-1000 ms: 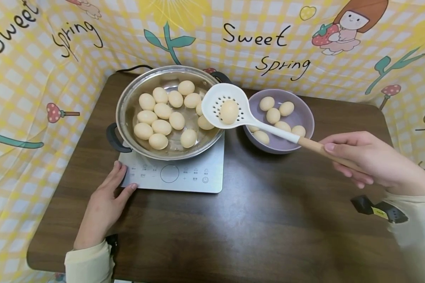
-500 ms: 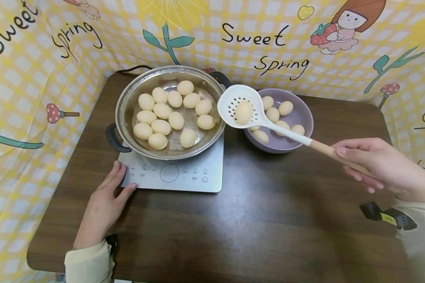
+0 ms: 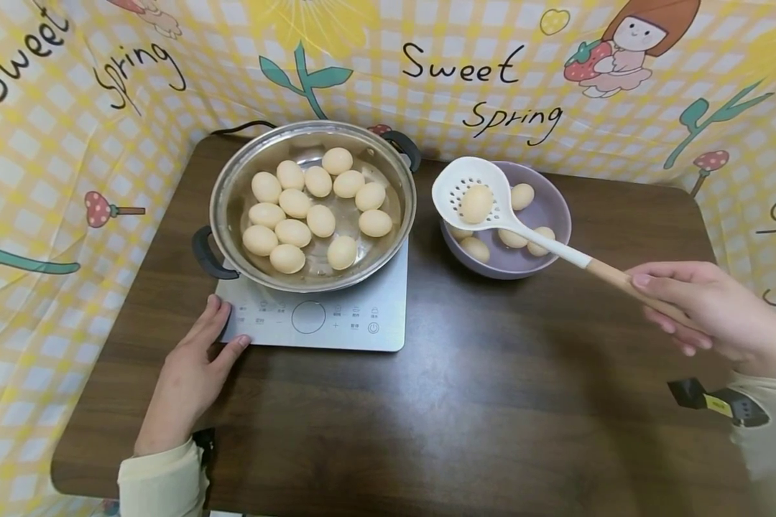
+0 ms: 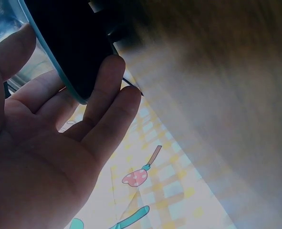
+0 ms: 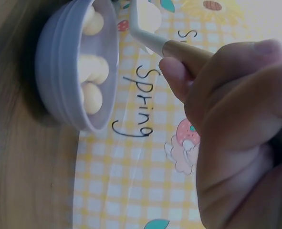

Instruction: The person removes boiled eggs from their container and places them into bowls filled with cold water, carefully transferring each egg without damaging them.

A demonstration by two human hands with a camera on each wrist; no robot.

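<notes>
My right hand [image 3: 705,309] grips the wooden handle of a white slotted spoon [image 3: 517,226]. One egg [image 3: 477,204] lies in its perforated bowl, above the left part of a purple bowl [image 3: 559,215]. Several eggs [image 3: 522,196] sit inside that bowl, some hidden by the spoon. To the left, a steel pot [image 3: 323,281] holds many more eggs [image 3: 320,220] and stands on a silver induction cooktop [image 3: 388,287]. My left hand [image 3: 190,373] touches the cooktop's front left corner, thumb on the front edge, fingers along the side; the left wrist view shows them around its edge.
The pot's black handles [image 3: 212,253] stick out left and upper right. A black cord [image 3: 242,127] runs behind the pot. Brown wooden table [image 3: 465,402] extends in front, and a yellow checked cloth [image 3: 362,86] hangs around the back and sides.
The slotted spoon with its egg has moved right, from over the pot's rim to over the purple bowl, along with my right hand. My left hand stays put.
</notes>
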